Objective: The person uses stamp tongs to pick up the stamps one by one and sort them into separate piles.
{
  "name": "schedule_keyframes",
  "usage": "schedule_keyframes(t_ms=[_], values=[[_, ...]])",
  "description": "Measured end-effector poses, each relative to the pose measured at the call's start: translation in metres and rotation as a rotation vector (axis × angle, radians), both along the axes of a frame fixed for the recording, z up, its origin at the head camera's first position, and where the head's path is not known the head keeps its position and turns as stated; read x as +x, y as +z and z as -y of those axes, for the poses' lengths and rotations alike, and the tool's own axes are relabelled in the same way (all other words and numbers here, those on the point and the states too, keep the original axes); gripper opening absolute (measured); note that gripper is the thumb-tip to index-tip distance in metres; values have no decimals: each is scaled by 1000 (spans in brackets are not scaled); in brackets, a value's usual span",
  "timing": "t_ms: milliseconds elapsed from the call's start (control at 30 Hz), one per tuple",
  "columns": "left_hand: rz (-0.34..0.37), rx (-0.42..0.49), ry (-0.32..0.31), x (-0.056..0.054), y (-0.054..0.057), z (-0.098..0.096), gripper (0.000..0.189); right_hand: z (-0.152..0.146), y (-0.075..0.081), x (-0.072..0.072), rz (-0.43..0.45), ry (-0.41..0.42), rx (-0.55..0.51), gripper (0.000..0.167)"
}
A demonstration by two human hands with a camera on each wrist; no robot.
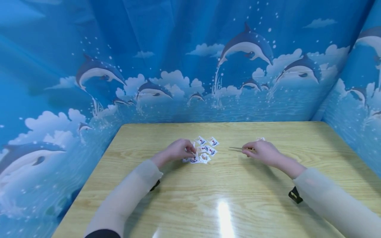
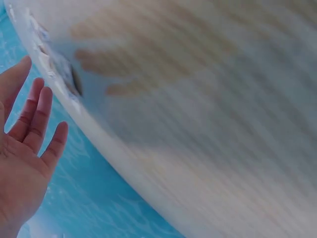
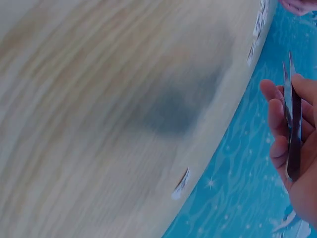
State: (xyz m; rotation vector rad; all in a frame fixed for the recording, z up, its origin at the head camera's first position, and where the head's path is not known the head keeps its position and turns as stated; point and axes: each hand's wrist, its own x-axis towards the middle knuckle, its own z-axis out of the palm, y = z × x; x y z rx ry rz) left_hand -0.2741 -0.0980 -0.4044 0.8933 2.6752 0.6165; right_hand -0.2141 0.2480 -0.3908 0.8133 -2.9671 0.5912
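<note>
Small white cards or stickers [image 1: 211, 151] with coloured pictures lie in a loose, overlapping cluster on the wooden table [image 1: 208, 191]. My left hand [image 1: 181, 149] is over the cluster's left side, fingertips right at the cards. In the left wrist view its fingers are spread and gently bent, with nothing seen between them. To the right, my right hand [image 1: 263, 152] holds metal tweezers [image 3: 295, 148] between thumb and fingers. Their two tips are apart and point left toward the cluster, a short way from it.
One more small white piece [image 1: 260, 138] lies just behind my right hand, apart from the cluster. A blue curtain [image 1: 178, 59] printed with dolphins hangs along the table's back edge and sides. Bright light reflects off the table's front.
</note>
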Motion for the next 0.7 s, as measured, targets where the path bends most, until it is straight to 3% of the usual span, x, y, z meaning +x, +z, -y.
schedule_keyframes(t_ms=[267, 533, 700], values=[[-72, -49, -24, 0, -10, 9, 13, 26, -9, -6, -1, 78, -30, 28], [-80, -69, -30, -1, -12, 10, 13, 52, -18, -17, -142, 155, -2, 21], [-74, -63, -35, -2, -13, 10, 12, 71, -20, -28, -103, 146, 12, 21]])
